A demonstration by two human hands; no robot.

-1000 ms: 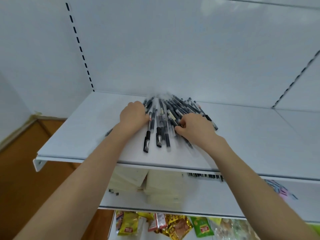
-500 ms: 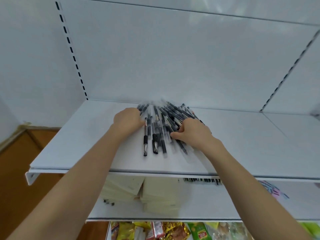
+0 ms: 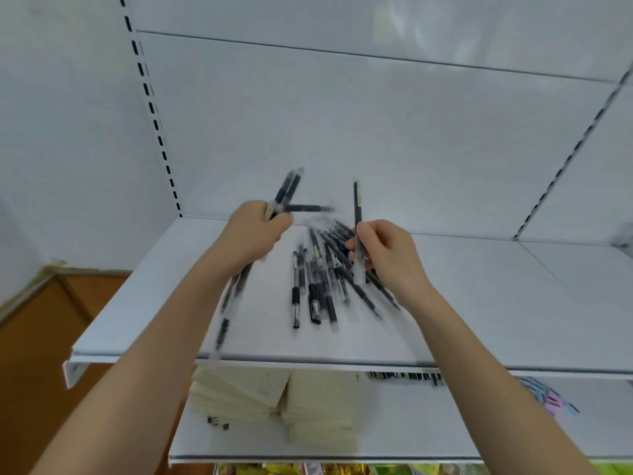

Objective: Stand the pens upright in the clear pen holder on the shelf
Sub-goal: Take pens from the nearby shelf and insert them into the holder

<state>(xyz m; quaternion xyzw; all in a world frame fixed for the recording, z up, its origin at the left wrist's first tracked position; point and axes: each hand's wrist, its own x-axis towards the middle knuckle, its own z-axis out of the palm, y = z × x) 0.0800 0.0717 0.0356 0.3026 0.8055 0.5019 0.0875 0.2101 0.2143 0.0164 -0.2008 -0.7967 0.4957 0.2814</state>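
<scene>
Above the white shelf [image 3: 479,303] (pens [image 3: 317,289] strewn), left hand [image 3: 253,231] fingers clamp several, right hand [image 3: 387,255] one.

**White shop shelving beside a pale wall**

A white metal shelf board [image 3: 479,303] spans the view, with a grey lip along its front edge. A second white lower shelf [image 3: 428,433] sits beneath it. Behind them rises a white panelled back wall [image 3: 342,114] — bounded by a black-slotted left upright rail [image 3: 153,114] and a matching right upright rail [image 3: 570,159]. At the far left, a pale plain wall [image 3: 51,132] meets a brown wooden surface [image 3: 34,337]. The light is soft and even.
</scene>
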